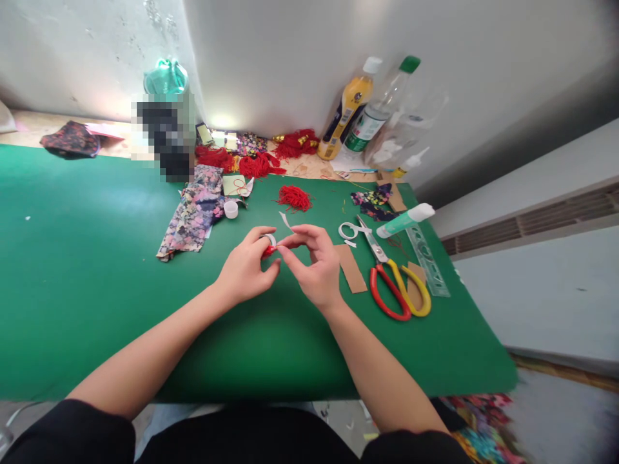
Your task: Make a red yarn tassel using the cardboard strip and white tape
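Above the middle of the green table (pixel 97 258), my left hand (pixel 249 267) pinches a small red piece with a white ring of tape (pixel 269 245) on it. My right hand (pixel 314 261) meets it from the right, its fingers closed on a thin white strip (pixel 285 222) that curls up from the piece. A loose red tassel (pixel 294 197) lies just beyond the hands. A brown cardboard strip (pixel 352 269) lies right beside my right hand.
Red-and-yellow handled scissors (pixel 394 283), a clear ruler (pixel 428 261), a green glue stick (pixel 405 221) and a white tape loop (pixel 349 231) lie to the right. Floral cloth (pixel 193 212) and a white cap (pixel 231 209) lie left. Bottles (pixel 348 116) and red tassels (pixel 256 161) line the wall.
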Motion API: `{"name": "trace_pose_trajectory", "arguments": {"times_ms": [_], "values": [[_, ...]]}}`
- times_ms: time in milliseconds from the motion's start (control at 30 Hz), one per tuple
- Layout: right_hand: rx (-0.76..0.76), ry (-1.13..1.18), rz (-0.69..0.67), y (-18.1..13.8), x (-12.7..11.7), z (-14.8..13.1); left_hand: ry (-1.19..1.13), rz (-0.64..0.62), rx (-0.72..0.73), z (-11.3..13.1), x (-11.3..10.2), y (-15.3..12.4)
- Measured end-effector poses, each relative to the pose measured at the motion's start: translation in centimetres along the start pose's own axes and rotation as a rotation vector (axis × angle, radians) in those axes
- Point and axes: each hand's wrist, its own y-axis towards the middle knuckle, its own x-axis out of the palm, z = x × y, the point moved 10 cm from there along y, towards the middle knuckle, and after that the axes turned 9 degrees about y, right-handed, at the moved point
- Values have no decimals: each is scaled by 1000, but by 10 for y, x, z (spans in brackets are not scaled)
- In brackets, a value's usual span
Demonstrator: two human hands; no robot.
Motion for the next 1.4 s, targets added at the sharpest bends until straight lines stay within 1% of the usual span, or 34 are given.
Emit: {"name": "trace_pose_trajectory", "arguments": {"times_ms": [100, 200, 267, 300, 333, 400, 433, 500, 633, 900, 1000, 1133, 1200, 1300, 1400], "values": [[-1, -3, 32, 1, -5, -2, -19, -28, 31, 3, 1, 1], [-12, -1, 44, 3, -8, -5, -63, 9, 7, 0, -8, 2], [-42, -12, 36, 4, -8, -9, -180, 37, -26, -3, -15, 3], [-60, -19, 28, 4, -8, -11, -290, 28, -38, -5, -15, 3], [-77, -26, 19, 4, -7, -14, -425, -3, -52, -6, -13, 4], [-98, -41, 4, 4, -5, -16, -696, -120, -86, -4, -1, 4], [-105, -46, 3, 3, -5, -16, -798, -187, -113, -2, 6, 4], [-112, -48, 12, 2, -5, -16, -905, -294, -175, 1, 18, 2], [-112, -37, 30, 2, -8, -14, -958, -381, -290, -1, 31, -3], [-150, -80, 63, 1, -10, -17, -1000, -452, -381, -3, 42, -8], [-125, -55, 69, 3, -13, -15, -1020, -427, -367, -3, 43, -7], [-75, 80, 138, 7, -23, -8, -957, -288, -345, -10, 34, -2], [-9, 169, 143, 8, -23, 1, -942, -234, -339, -12, 29, -1], [129, 248, 128, 7, -19, 17, -915, -185, -336, -13, 25, -1], [225, 334, 132, 5, -15, 26, -767, -160, -317, -13, 20, -2]]}}
